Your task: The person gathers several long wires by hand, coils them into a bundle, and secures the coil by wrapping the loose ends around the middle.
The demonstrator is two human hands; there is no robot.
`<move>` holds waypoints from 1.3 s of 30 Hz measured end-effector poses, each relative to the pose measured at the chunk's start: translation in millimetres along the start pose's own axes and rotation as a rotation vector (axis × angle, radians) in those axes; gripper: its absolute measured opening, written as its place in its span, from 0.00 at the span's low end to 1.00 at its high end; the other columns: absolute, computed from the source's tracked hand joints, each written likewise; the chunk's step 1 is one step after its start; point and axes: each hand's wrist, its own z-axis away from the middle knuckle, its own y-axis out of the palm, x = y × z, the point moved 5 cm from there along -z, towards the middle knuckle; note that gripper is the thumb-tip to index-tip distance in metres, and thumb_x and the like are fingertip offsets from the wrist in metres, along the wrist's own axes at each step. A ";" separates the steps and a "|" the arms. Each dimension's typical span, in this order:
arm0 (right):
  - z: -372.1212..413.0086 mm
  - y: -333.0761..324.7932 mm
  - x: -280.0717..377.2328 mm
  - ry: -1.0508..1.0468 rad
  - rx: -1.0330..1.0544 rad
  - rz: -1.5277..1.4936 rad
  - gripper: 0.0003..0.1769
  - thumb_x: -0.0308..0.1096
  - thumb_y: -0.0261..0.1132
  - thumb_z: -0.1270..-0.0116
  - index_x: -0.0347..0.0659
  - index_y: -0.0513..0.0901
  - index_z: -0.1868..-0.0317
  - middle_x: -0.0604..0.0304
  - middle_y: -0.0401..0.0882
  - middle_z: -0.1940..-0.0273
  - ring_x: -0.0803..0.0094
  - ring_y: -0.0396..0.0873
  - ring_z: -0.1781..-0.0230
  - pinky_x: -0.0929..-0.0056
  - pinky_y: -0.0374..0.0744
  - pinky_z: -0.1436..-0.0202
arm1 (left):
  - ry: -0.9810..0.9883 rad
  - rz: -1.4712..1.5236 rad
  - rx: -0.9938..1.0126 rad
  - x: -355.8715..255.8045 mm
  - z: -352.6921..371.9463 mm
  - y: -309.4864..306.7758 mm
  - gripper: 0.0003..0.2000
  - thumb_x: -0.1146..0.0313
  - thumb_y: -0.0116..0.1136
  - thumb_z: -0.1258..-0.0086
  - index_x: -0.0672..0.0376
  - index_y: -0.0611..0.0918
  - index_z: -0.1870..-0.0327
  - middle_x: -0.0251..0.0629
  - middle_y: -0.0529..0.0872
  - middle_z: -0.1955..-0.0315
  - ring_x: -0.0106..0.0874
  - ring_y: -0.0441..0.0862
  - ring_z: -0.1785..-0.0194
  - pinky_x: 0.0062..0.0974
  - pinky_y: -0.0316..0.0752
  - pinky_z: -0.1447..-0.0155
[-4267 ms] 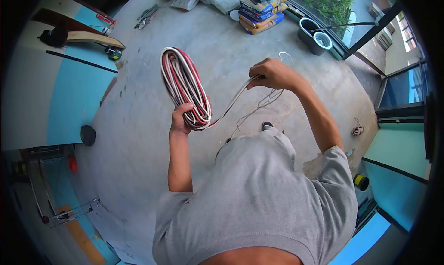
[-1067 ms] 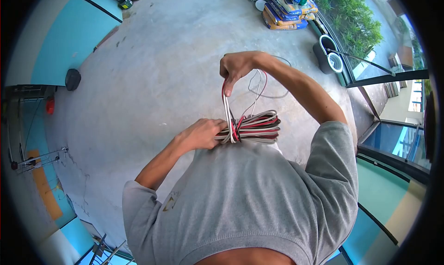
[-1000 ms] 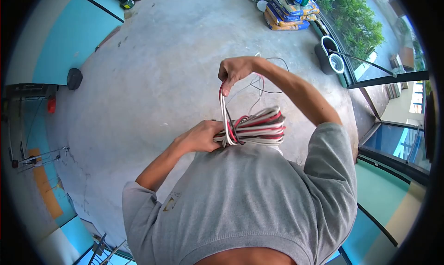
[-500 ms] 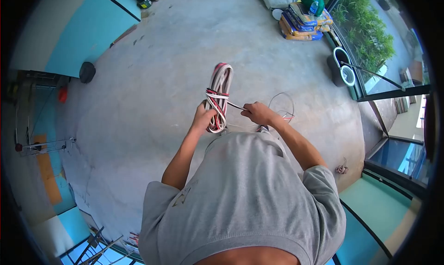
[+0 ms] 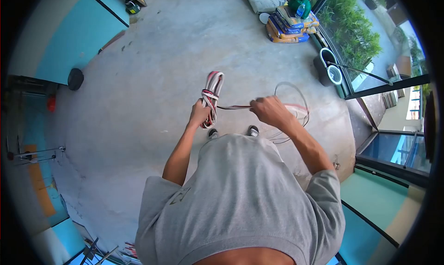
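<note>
My left hand (image 5: 200, 113) grips the lower left side of an elongated bundle of electrical cable (image 5: 214, 85) in white, red and black strands. Turns of the same cable wrap across the bundle's middle. From those turns a stretch of cable (image 5: 235, 108) runs nearly level to my right hand (image 5: 269, 110), whose fingers are closed around it. Past that hand, thin loose loops of cable (image 5: 304, 98) hang out to the right, somewhat blurred. Both hands are held in front of my body, above the concrete floor.
Stacked bags (image 5: 289, 27) lie at the upper right, near dark buckets (image 5: 326, 68) beside the glass door. A round black object (image 5: 75, 79) rests by the blue wall at left. On the floor at right, a small cable coil (image 5: 336, 165) is partly hidden by my arm.
My right hand has moved right, drawing the cable between the hands longer and straighter. The loose loops have swung wider. The bundle has shifted slightly left in view, and my shoes now show.
</note>
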 end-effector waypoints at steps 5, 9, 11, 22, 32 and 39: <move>-58.9 -38.2 55.0 -0.423 0.049 0.304 0.10 0.37 0.66 0.36 0.39 0.81 0.69 0.54 0.81 0.73 0.53 0.82 0.72 0.59 0.79 0.67 | 0.329 -0.416 0.317 -58.0 17.2 32.3 0.19 0.70 0.55 0.45 0.63 0.81 0.51 0.58 0.86 0.66 0.54 0.84 0.59 0.44 0.78 0.54; -113.2 -57.9 21.1 -0.380 0.220 -0.032 0.20 0.53 0.72 0.44 0.43 0.85 0.71 0.54 0.81 0.75 0.52 0.81 0.72 0.57 0.76 0.68 | 0.358 -0.547 0.677 -117.0 93.2 14.7 0.17 0.67 0.58 0.41 0.51 0.82 0.49 0.51 0.85 0.73 0.44 0.86 0.69 0.40 0.79 0.65; -120.4 -29.8 -5.2 -0.284 0.349 -0.249 0.24 0.56 0.72 0.41 0.40 0.85 0.73 0.57 0.77 0.81 0.61 0.77 0.77 0.61 0.71 0.72 | 0.441 -0.345 0.722 -121.6 109.4 3.0 0.18 0.71 0.60 0.43 0.57 0.82 0.48 0.45 0.85 0.76 0.38 0.84 0.74 0.35 0.78 0.68; -26.8 157.8 -76.2 -0.115 0.235 -1.019 0.18 0.31 0.71 0.38 0.37 0.84 0.47 0.54 0.84 0.52 0.67 0.80 0.51 0.67 0.79 0.45 | 0.165 0.420 0.603 -58.3 109.6 -9.9 0.23 0.71 0.62 0.40 0.74 0.78 0.43 0.43 0.84 0.49 0.28 0.79 0.45 0.25 0.70 0.37; 15.3 170.2 -1.6 0.058 0.464 -0.687 0.29 0.53 0.47 0.22 0.34 0.83 0.59 0.38 0.82 0.62 0.39 0.79 0.58 0.50 0.76 0.51 | 0.091 0.641 0.282 -27.4 115.1 9.5 0.18 0.68 0.54 0.33 0.72 0.79 0.47 0.42 0.85 0.55 0.27 0.80 0.51 0.25 0.73 0.45; 22.9 169.9 -8.2 0.085 0.456 -0.627 0.34 0.59 0.46 0.23 0.36 0.85 0.59 0.39 0.83 0.63 0.41 0.80 0.59 0.52 0.77 0.52 | 0.119 0.650 0.093 -15.4 117.3 3.8 0.16 0.67 0.48 0.29 0.71 0.79 0.50 0.42 0.84 0.58 0.29 0.80 0.54 0.26 0.73 0.46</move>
